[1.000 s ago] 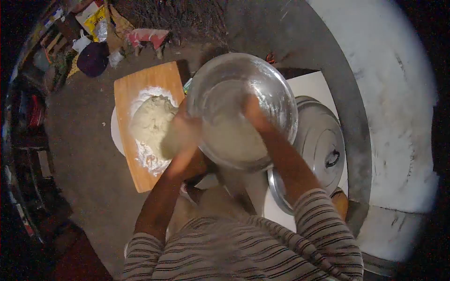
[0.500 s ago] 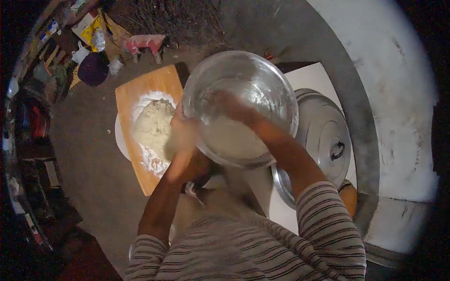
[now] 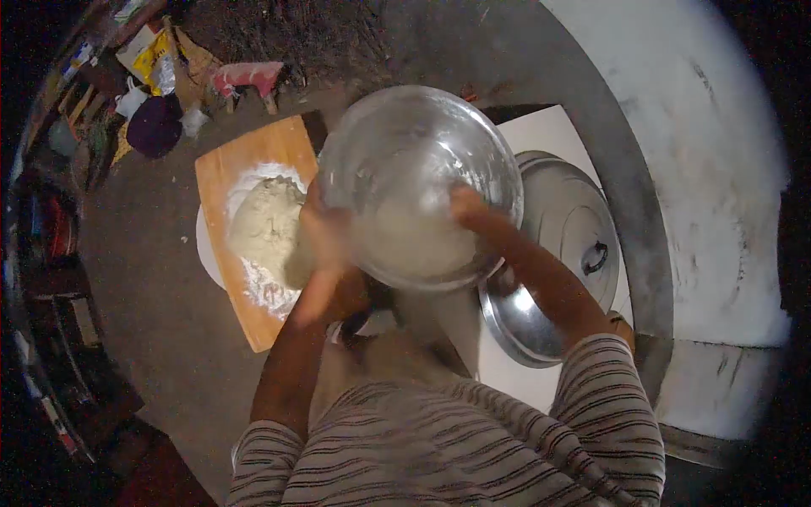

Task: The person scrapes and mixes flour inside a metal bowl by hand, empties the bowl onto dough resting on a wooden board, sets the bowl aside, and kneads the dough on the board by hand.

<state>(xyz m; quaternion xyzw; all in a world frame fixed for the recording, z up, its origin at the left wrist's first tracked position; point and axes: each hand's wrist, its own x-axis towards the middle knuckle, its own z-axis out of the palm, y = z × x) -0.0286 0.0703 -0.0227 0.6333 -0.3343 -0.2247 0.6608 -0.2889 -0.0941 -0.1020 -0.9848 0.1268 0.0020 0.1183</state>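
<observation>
One steel bowl [image 3: 405,173] was gripped at its near-left rim by the left hand [image 3: 328,232]; the hold looked narrow, and any support underneath could not be confirmed. The right hand [image 3: 470,205] was held inside the bowl, blurred; finger opening could not be told. Dough [image 3: 269,221] was seated on the wooden board [image 3: 283,139], ringed by flour [image 3: 272,294], left of the bowl. Risks, as judged: bowl could be twisted or dropped if pushed hard from inside against a one-sided grip; dough could be dented, or flour scattered, if the left wrist or rim were swung over the board; handled lid [image 3: 562,207] could be knocked by the right forearm, which was passed close above it. Count: two hands, one bowl, one dough mass, one wooden board, one handled lid, one red-topped stool [image 3: 249,76].
</observation>
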